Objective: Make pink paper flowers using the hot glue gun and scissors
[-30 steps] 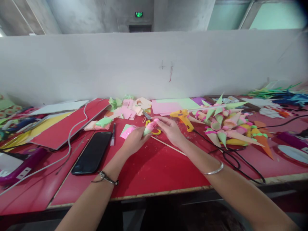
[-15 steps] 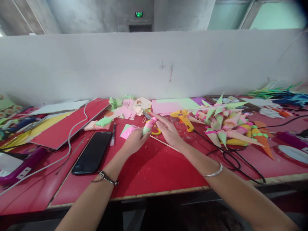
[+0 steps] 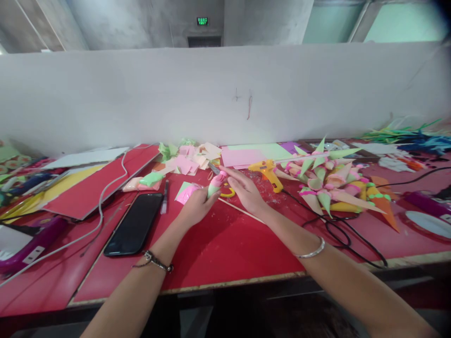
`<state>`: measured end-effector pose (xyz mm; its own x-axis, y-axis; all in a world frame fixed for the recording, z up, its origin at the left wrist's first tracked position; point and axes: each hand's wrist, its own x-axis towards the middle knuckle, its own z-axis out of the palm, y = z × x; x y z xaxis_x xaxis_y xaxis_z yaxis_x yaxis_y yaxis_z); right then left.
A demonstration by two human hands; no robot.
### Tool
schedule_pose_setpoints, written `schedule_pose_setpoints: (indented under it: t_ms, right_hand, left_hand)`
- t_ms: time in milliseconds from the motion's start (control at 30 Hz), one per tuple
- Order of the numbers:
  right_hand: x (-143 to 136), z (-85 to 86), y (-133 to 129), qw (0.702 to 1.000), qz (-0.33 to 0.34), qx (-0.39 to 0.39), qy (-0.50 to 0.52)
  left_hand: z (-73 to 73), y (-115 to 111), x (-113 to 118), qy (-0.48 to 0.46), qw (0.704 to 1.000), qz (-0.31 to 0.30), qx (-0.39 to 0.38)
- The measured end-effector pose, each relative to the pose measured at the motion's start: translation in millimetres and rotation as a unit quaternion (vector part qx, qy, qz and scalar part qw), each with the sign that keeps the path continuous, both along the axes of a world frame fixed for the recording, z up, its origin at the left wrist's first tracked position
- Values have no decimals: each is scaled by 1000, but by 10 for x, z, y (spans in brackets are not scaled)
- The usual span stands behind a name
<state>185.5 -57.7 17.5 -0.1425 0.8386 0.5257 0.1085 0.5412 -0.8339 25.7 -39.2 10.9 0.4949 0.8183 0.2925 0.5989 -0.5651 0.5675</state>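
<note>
Hands, two. Left hand (image 3: 198, 204): reaching forward over the desk (image 3: 232, 253), fingers curled, grasping a cone (image 3: 213, 188) by its green lower part. Right hand (image 3: 248, 192): angled inward, palm towards the left hand, fingers extended and unclenched beside the cone's pink top; contact cannot be told. Wrists bent little; forearms converging.

Cone, one in hand: tilted, pink end up, between the hands above the desk.

Bracelet (image 3: 157, 262), one, left wrist. Bangle (image 3: 313, 249), one, silver, right wrist.

Scissors (image 3: 213, 167), one pair, behind the cone, partly hidden. Stick (image 3: 243, 211), one, lying below the right hand. Glue gun (image 3: 271, 176), one, yellow, right of the hands. Pink packet (image 3: 189, 191), one, just left.

Pen (image 3: 164, 197), one. Phone (image 3: 135, 224), one, black-screened, beside the pen.

Cone pile (image 3: 331, 180), one, far right; its pieces overlap beyond exact count. Red board (image 3: 84, 192), one, far left.
</note>
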Motion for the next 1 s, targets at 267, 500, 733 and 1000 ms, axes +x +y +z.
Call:
schedule_pose_setpoints:
  t_ms: [267,500,733,1000]
  right_hand:
    - [-30,-17,31,998,-32,-21,47]
    - [-85,-33,-64,970,-67,129,-196]
    - [-111,-52,-79,954,-107,141,-243]
    - [-173,-94,-84,954,-141,118,-235]
  left_hand:
    - [107,-47,86,-288,923,50,-251]
    - [175,-103,115,-365,884,14,-292]
    - [222,-177,164,-498,778,-42,-381]
    - [136,-169,181,-565,685,-119,-444]
